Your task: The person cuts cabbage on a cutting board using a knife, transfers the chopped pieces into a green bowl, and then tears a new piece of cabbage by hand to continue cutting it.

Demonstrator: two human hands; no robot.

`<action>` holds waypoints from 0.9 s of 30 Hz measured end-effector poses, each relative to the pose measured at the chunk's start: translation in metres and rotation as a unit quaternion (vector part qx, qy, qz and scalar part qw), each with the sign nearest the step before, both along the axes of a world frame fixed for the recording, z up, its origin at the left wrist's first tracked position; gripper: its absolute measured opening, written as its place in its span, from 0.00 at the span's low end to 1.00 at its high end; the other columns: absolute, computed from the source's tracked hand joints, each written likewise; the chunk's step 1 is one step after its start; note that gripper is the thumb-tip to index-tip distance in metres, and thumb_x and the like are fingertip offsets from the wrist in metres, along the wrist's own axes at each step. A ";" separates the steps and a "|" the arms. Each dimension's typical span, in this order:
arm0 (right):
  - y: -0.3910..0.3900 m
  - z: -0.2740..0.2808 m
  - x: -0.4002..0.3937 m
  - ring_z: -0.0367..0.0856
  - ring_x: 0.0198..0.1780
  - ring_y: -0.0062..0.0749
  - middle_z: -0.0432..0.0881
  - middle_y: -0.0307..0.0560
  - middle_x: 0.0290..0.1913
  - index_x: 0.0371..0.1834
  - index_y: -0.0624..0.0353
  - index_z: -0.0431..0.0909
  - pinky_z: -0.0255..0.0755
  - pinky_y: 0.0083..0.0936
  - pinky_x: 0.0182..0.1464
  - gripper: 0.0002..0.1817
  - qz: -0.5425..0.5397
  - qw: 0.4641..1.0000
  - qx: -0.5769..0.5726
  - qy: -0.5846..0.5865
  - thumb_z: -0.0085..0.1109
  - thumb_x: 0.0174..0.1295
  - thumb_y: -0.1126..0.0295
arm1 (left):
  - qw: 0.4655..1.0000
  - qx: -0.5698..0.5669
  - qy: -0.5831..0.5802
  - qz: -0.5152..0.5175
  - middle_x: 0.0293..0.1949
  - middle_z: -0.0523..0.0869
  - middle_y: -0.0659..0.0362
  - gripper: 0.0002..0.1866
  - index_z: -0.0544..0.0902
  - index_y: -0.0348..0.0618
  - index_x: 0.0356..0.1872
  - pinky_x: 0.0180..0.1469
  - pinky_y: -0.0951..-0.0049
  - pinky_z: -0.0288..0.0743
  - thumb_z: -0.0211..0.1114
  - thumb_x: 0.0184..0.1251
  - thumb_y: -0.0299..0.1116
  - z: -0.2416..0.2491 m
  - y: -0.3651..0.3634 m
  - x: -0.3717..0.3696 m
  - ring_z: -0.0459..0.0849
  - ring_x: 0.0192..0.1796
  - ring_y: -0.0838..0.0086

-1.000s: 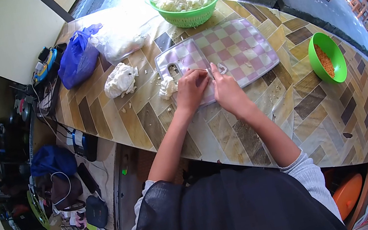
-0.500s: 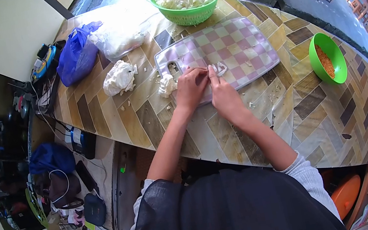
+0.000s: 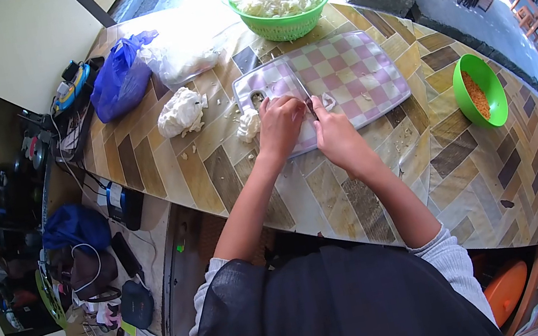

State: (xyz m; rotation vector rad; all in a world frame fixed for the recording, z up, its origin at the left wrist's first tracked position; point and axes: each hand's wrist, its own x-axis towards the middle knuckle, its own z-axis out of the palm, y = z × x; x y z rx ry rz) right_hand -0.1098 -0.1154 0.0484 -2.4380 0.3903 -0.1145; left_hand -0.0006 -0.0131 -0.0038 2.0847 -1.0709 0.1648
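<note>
My right hand is closed around the handle of a knife, whose blade points away from me over the pink-and-white checkered cutting board. Close beside the blade, my left hand has its fingers bent and pressed down on the board; what they pinch is hidden. A pale, crumpled piece of food lies against the left edge of the board, by my left wrist. Another small white piece shows just past my right fingers.
Behind the board stands a green colander heaped with white shreds. A larger white lump lies to the left, near a blue plastic bag and a clear bag. At right, a green bowl holds orange-brown bits. Crumbs dot the table.
The knife blade now shows upright between my hands, where it was hardly visible before. My right hand has shifted slightly right and down. The whole view has moved a little.
</note>
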 end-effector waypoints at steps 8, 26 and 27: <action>0.006 -0.034 -0.001 0.83 0.44 0.63 0.78 0.76 0.46 0.74 0.71 0.49 0.79 0.43 0.47 0.37 0.010 0.996 -0.090 -0.016 0.47 0.59 0.81 | 1.000 0.014 -0.010 -0.011 0.42 0.86 0.61 0.06 0.85 0.45 0.38 0.68 0.54 0.59 0.62 0.64 0.31 0.001 0.005 -0.004 0.82 0.52 0.67; 0.007 -0.022 -0.001 0.82 0.44 0.64 0.79 0.74 0.43 0.72 0.73 0.54 0.77 0.46 0.47 0.31 0.004 0.999 -0.030 -0.019 0.46 0.64 0.78 | 0.987 0.120 -0.103 -0.042 0.55 0.81 0.63 0.13 0.79 0.48 0.53 0.72 0.46 0.50 0.58 0.69 0.35 0.004 0.024 -0.011 0.78 0.60 0.71; 0.011 -0.028 -0.002 0.82 0.44 0.64 0.79 0.74 0.44 0.72 0.72 0.54 0.77 0.46 0.47 0.31 0.002 0.998 -0.048 -0.030 0.46 0.64 0.78 | 0.987 0.110 -0.111 -0.039 0.55 0.82 0.63 0.13 0.80 0.47 0.52 0.72 0.46 0.50 0.58 0.69 0.35 0.003 0.024 -0.011 0.78 0.60 0.72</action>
